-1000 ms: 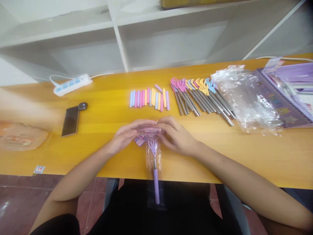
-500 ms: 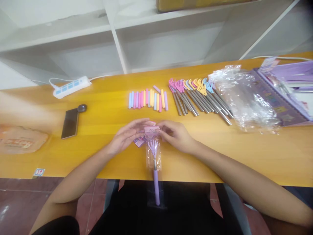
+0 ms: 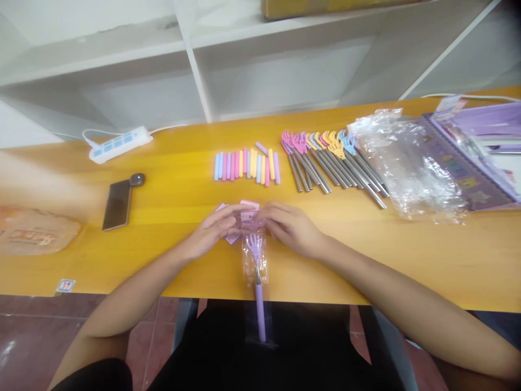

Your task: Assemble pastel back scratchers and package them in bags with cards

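Note:
A purple back scratcher (image 3: 260, 312) lies inside a clear plastic bag (image 3: 265, 266), its claw end toward the hands and its handle past the table's front edge. Both hands are at the bag's top, where a pink-and-white header card (image 3: 249, 217) shows. My left hand (image 3: 215, 227) is on the card's left side, fingers closed on that edge. From the right, my right hand (image 3: 287, 225) pinches the card's other edge; its fingertips are partly hidden. Beneath my left hand lie more printed cards (image 3: 233, 239), partly covered.
Coloured handle sleeves (image 3: 246, 165) lie in a row beyond the hands. Right of them are several back scratchers with bare metal rods (image 3: 334, 163), then clear bags (image 3: 411, 168) and a purple printed package (image 3: 468, 174). A phone (image 3: 116, 205), a mouse (image 3: 137, 179) and a power strip (image 3: 121, 145) are at left.
Both hands have shifted slightly at the header card, the right fingers curling further over its edge. More of the cards under my left hand shows. The bagged back scratcher stays nearly in place.

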### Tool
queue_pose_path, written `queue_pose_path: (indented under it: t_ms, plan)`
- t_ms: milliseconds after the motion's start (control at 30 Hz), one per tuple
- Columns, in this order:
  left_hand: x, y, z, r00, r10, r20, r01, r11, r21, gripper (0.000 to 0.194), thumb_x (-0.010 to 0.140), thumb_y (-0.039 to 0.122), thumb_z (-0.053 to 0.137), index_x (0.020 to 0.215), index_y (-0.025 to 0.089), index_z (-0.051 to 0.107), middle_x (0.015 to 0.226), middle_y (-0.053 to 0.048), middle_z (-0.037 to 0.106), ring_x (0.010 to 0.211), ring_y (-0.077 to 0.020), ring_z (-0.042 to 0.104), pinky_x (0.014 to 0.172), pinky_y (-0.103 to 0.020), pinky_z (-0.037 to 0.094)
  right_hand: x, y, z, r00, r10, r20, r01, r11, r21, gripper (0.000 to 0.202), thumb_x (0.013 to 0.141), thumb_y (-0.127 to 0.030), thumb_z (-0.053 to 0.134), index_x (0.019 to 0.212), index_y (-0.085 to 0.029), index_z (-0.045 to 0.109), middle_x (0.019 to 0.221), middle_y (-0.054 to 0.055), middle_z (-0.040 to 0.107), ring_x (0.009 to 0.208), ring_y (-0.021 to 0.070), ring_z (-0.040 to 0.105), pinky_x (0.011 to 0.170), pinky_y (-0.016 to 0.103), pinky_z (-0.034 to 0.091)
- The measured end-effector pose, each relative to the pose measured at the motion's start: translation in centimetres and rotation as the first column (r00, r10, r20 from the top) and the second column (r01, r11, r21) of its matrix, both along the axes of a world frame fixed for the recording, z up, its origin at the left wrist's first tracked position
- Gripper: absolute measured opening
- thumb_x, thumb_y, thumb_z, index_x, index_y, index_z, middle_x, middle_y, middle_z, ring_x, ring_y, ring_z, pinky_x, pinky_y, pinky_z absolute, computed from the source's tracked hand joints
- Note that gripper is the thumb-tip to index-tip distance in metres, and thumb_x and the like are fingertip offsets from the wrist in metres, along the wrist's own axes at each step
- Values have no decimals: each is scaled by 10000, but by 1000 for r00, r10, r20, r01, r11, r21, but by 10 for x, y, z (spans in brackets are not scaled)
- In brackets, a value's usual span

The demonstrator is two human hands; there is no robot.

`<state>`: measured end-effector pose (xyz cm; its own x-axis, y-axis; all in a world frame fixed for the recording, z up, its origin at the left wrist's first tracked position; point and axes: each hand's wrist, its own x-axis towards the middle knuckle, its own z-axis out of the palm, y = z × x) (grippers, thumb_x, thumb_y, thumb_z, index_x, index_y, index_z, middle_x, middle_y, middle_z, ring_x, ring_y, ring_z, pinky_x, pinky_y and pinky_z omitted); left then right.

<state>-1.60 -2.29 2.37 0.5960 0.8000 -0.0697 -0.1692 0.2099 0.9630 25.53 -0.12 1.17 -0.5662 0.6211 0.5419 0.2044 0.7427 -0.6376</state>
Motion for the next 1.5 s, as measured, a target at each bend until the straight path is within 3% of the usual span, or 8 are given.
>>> queue_pose_path:
  t_ms: [167, 333, 467, 633, 733, 833, 1167, 1500]
  plan:
    - [1, 0, 3, 994, 37, -100, -30, 998, 62, 447, 1075, 476, 682, 1478, 287, 722, 1478, -153, 707, 1175, -287, 780, 968, -399, 642, 0, 1, 0, 999, 51, -11, -51, 999, -17, 214, 1099, -103, 542, 1194, -207, 703, 1121, 51, 740, 1013, 121, 730, 886, 255, 586]
    - [4, 1, 4, 972, 119, -201, -95, 988, 122, 420, 1034, 450, 751, 1406, 256, 735, 1258, -109, 778, 915, -184, 775, 755, -288, 627, 0, 0, 0, 994, 108, -2, -108, 993, -53, 216, 1091, -103, 553, 1185, -210, 716, 1121, 49, 741, 1011, 128, 731, 889, 268, 599]
    - [8, 2, 2, 952, 194, -237, -156, 973, 171, 353, 999, 473, 785, 1203, 184, 778, 1064, -87, 782, 768, -138, 711, 668, -255, 584, 0, -3, 3, 991, 132, 8, -131, 986, -108, 205, 1071, -121, 567, 1168, -216, 721, 1139, 62, 727, 973, 144, 721, 853, 290, 605]
    - [11, -1, -6, 929, 246, -277, -205, 964, 168, 320, 975, 476, 807, 1012, 164, 743, 814, -23, 712, 633, -114, 634, 608, -249, 531, -3, -7, 1, 993, 118, 6, -114, 974, -198, 82, 1085, -272, 614, 1111, -227, 677, 1117, 60, 716, 807, 122, 681, 707, 278, 555]
    - [13, -3, -9, 912, 260, -318, -208, 960, 189, 315, 969, 463, 813, 967, 162, 722, 762, -8, 696, 638, -115, 637, 635, -247, 519, -6, -10, -10, 1000, 13, -19, -18, 932, -362, 196, 1079, -385, 647, 1153, -235, 545, 992, 30, 711, 647, 104, 604, 569, 255, 452]
    - [15, -6, -9, 892, 288, -348, -210, 947, 244, 314, 950, 449, 827, 918, 160, 709, 797, -11, 707, 697, -120, 661, 679, -246, 521, -10, -10, -16, 999, -27, -27, 12, 888, -460, 298, 1075, -463, 654, 1169, -239, 483, 908, 7, 689, 630, 114, 580, 554, 247, 412]
    - [15, -11, -8, 873, 342, -348, -242, 923, 300, 368, 939, 468, 827, 814, 180, 635, 696, 10, 645, 649, -126, 628, 630, -247, 502, -15, -6, -7, 997, 41, 59, -19, 943, -331, 450, 1142, -551, 513, 1009, -180, 730, 850, 44, 706, 776, 154, 614, 717, 266, 477]
    - [20, -14, 2, 883, 355, -308, -258, 914, 312, 385, 922, 436, 831, 759, 175, 600, 706, -5, 679, 639, -121, 668, 602, -216, 503, -15, -11, -3, 998, 49, 26, -40, 959, -282, 472, 1150, -500, 511, 884, -172, 723, 731, 15, 663, 667, 123, 552, 650, 255, 423]
